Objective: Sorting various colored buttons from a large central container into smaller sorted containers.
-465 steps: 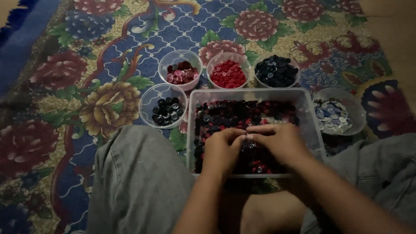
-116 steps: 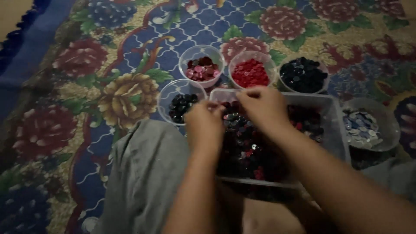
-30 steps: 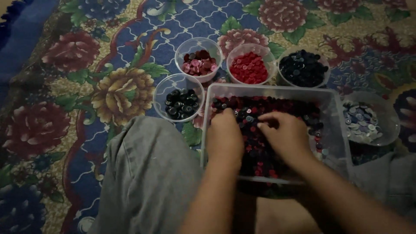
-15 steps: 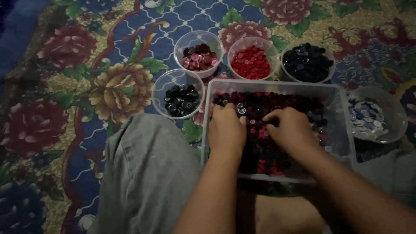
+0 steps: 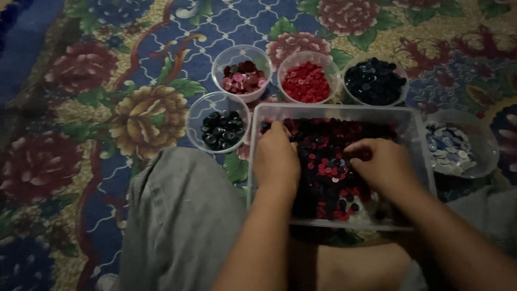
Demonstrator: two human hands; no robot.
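Both hands rest in the clear tub (image 5: 414,134) of mixed red and dark buttons (image 5: 328,161) — left hand (image 5: 276,159) flat, fingers together; right hand (image 5: 379,164) curled, pinching among them. A careless scoop could spill buttons over the tub's rim onto the patterned carpet (image 5: 134,113) — hard to find there.

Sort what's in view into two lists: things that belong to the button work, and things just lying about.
In use:
- clear bin of mixed buttons, with left hand and right hand in it
- bowl of pink buttons
- bowl of red buttons
- bowl of dark blue buttons
- bowl of black buttons
- bowl of pale buttons

Just there:
- floral carpet
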